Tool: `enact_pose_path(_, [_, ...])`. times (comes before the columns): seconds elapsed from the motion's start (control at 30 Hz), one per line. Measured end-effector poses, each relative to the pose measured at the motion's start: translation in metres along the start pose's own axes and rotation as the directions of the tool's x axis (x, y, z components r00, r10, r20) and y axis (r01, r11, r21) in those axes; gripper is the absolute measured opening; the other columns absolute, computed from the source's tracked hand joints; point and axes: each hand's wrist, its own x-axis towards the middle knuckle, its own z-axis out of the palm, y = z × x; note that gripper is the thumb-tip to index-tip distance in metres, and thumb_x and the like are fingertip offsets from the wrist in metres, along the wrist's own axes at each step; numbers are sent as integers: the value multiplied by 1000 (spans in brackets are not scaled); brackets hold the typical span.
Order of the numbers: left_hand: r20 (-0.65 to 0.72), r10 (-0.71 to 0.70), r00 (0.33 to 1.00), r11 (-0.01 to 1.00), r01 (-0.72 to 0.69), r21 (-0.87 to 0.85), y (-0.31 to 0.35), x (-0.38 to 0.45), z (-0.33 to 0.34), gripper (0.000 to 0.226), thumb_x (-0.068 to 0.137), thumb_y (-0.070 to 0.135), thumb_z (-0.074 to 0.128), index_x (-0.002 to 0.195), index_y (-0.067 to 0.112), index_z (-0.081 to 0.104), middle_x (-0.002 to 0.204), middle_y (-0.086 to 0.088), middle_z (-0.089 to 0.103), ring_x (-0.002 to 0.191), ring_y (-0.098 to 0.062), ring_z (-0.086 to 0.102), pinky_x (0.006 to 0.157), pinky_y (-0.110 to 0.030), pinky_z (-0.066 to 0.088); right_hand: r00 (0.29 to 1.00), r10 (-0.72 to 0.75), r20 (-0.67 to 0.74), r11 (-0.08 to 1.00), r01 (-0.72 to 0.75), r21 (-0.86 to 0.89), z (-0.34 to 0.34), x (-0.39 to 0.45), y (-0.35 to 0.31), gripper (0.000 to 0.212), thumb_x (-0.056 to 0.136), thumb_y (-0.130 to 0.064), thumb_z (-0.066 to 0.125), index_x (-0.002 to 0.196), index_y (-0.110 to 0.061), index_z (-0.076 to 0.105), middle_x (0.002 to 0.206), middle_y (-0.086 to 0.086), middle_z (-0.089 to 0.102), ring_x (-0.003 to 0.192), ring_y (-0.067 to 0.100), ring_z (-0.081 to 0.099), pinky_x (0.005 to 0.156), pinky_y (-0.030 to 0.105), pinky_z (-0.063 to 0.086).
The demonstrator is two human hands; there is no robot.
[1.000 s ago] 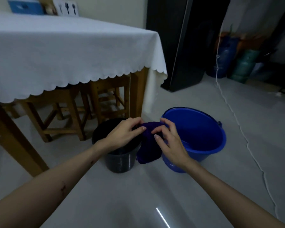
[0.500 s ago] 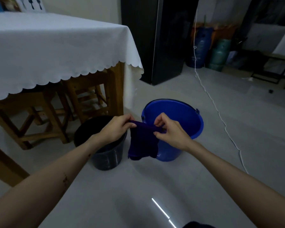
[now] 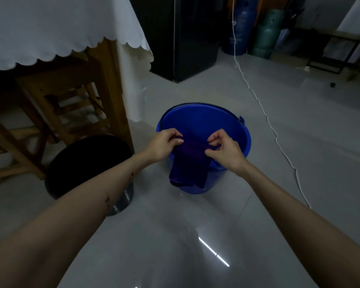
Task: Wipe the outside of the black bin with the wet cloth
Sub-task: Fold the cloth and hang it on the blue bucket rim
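The black bin (image 3: 85, 163) stands on the floor at the left, by a wooden table leg; my left forearm crosses in front of its right side. A dark purple cloth (image 3: 187, 169) hangs between my hands over the near rim of the blue bucket (image 3: 204, 121). My left hand (image 3: 164, 145) pinches the cloth's top left corner. My right hand (image 3: 224, 150) pinches its top right corner. The cloth hangs to the right of the bin and does not touch it.
A wooden table with a white scalloped cloth (image 3: 60, 32) and stools (image 3: 67, 100) beneath it fills the upper left. A black cabinet (image 3: 181, 36) stands behind. A white cord (image 3: 264, 115) runs across the grey floor at right. Gas cylinders (image 3: 266, 32) stand at the back.
Both hands carried the cloth rightward from above the black bin to over the blue bucket's near rim. The view tilted down and shifted right.
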Motion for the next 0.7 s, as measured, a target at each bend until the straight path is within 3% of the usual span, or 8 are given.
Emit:
enact_pose_path(0.1, [-138, -78, 987, 993, 90, 82, -8, 26, 21, 18, 94, 18, 59, 108, 8, 62, 102, -6, 66, 96, -20, 61, 83, -31, 48, 996, 46, -81, 999, -46, -4, 12, 20, 18, 26, 82, -10, 69, 101, -15, 52, 91, -4, 58, 79, 6, 56, 64, 15, 46])
enact_pose_path(0.2, [-173, -69, 982, 984, 96, 149, -16, 27, 39, 29, 92, 13, 61, 120, 7, 54, 119, -11, 57, 105, -23, 57, 91, -32, 46, 996, 34, -78, 995, -42, -95, 29, 26, 36, 20, 86, -8, 65, 99, -15, 52, 92, -2, 58, 83, 13, 56, 73, 29, 50])
enact_pose_path(0.33, [-7, 201, 980, 925, -187, 332, -38, -1, 49, 31, 93, 15, 58, 123, 7, 58, 125, -12, 55, 117, -28, 52, 102, -28, 34, 996, 11, 88, 981, 7, -196, 44, 13, 59, 5, 95, -22, 57, 96, -19, 61, 97, -1, 65, 92, 19, 61, 81, 37, 50])
enact_pose_path(0.4, [136, 274, 952, 860, -306, 408, -48, -14, 49, 34, 96, 20, 54, 128, 10, 57, 131, -10, 57, 126, -26, 48, 106, -27, 29, 991, -76, 112, 949, 106, -298, 45, 2, 63, 21, 98, -37, 48, 100, -23, 63, 105, -2, 65, 99, 19, 59, 88, 42, 48])
enact_pose_path(0.47, [212, 247, 945, 845, -318, 430, -57, -23, 49, 46, 98, 23, 50, 143, 13, 42, 146, -6, 46, 139, -21, 35, 114, -27, 22, 980, -154, 129, 857, 197, -477, 46, -8, 68, 34, 99, -47, 41, 114, -25, 62, 133, 1, 57, 123, 22, 48, 106, 46, 37])
enact_pose_path(0.53, [216, 235, 948, 843, -309, 440, -62, -27, 51, 51, 100, 21, 46, 148, 15, 32, 153, -5, 36, 144, -19, 27, 116, -27, 17, 973, -127, 195, 777, 220, -591, 48, -18, 71, 43, 101, -49, 35, 132, -24, 51, 147, 2, 43, 139, 21, 32, 117, 45, 18])
enact_pose_path(0.6, [208, 234, 950, 837, -306, 453, -62, -28, 53, 48, 101, 21, 42, 148, 14, 32, 152, -6, 37, 143, -21, 29, 117, -28, 19, 974, -74, 212, 769, 191, -610, 52, -24, 71, 47, 102, -50, 30, 139, -23, 42, 143, 2, 46, 140, 20, 31, 119, 44, 9])
enact_pose_path(0.7, [168, 272, 947, 825, -320, 465, -63, -24, 56, 42, 102, 22, 38, 143, 14, 39, 144, -8, 47, 132, -23, 42, 113, -33, 31, 982, -54, 179, 771, 155, -618, 56, -22, 69, 47, 101, -49, 26, 134, -20, 43, 133, 2, 51, 132, 21, 37, 119, 45, 8])
